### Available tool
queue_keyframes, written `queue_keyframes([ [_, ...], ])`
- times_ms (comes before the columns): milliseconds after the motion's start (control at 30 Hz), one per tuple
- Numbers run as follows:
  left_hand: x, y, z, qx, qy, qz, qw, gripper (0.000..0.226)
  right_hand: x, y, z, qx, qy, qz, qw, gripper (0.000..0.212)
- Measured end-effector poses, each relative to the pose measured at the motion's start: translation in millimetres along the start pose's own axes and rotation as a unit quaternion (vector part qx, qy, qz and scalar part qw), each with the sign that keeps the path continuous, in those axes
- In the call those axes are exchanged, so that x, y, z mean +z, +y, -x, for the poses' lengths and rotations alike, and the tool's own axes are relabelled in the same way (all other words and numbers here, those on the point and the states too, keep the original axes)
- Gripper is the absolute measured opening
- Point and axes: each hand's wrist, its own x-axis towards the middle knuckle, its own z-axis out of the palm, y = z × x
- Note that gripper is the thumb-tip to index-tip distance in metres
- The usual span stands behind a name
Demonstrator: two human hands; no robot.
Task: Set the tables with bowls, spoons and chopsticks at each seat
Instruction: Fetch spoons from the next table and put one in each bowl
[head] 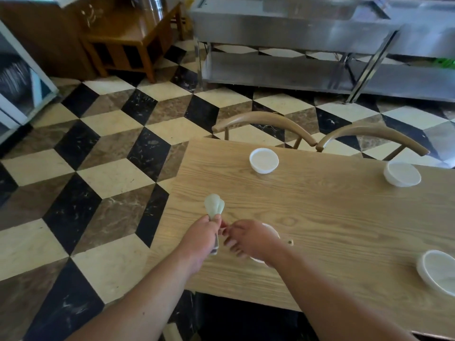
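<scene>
No legible writing or brand marks on anything in view.

Surface: light wood-grain counter [332, 217], standing on a floor [98, 168] of black, cream and brown marble tiles in a cube pattern. Two curved wooden chair backs [266, 124] [371, 137] sit at the far edge. Behind them, a stainless steel rack [295, 70]; upper left, a wooden cabinet [128, 40].

Bowls: far-left white bowl [264, 160] in front of the left chair; far-right white bowl [402, 174] in front of the right chair; near-right white bowl [437, 270] by the near edge, partly cut by the frame. A fourth bowl [273, 232] lies under the right hand, mostly hidden.

Hands: left hand [200, 238] closed around a bundle of pale spoons [214, 205], bowls fanned upward above the fist, handles protruding below it. Right hand [251, 239] loosely curled, fingertips at the spoon handles just beside the left thumb; cannot tell whether it grips one. Image slightly blurred here.
</scene>
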Motion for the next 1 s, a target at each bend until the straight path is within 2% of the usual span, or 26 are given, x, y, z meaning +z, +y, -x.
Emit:
queue_keyframes([
  [67, -26, 4, -3, 0.001, -0.023, 0.046, 0.999, 0.033, 36, -26, -1, 0.025, -0.047, -0.131, 0.99, 0.028],
  [167, -78, 2, -12, 0.019, -0.035, 0.065, 0.997, 0.034, 87, -56, -12, 0.012, -0.072, -0.22, 0.973, 0.038],
  [300, -180, 0, -28, 0.055, -0.052, 0.033, 0.997, 0.037, 164, -105, -38, -0.011, -0.032, -0.226, 0.973, 0.036],
  [400, -264, 3, -40, 0.061, -0.086, 0.005, 0.994, 0.039, 228, -155, -55, -0.028, -0.041, -0.243, 0.969, 0.033],
  [533, -364, 8, -58, 0.077, -0.059, -0.039, 0.994, 0.042, 309, -228, -81, -0.039, -0.053, -0.28, 0.958, 0.034],
  [633, -421, 18, -69, 0.086, -0.045, -0.046, 0.994, 0.04, 352, -270, -101, -0.049, -0.024, -0.254, 0.966, 0.036],
  [733, -456, 34, -83, 0.088, -0.058, -0.065, 0.992, 0.041, 370, -306, -117, -0.072, 0.023, -0.155, 0.985, 0.026],
  [867, -475, 62, -116, 0.118, -0.066, -0.186, 0.973, 0.042, 362, -332, -149, -0.08, 0.095, -0.044, 0.991, 0.018],
  [1000, -480, 99, -157, 0.159, 0.016, -0.308, 0.938, 0.033, 336, -345, -185, -0.091, 0.168, 0.035, 0.981, 0.016],
])
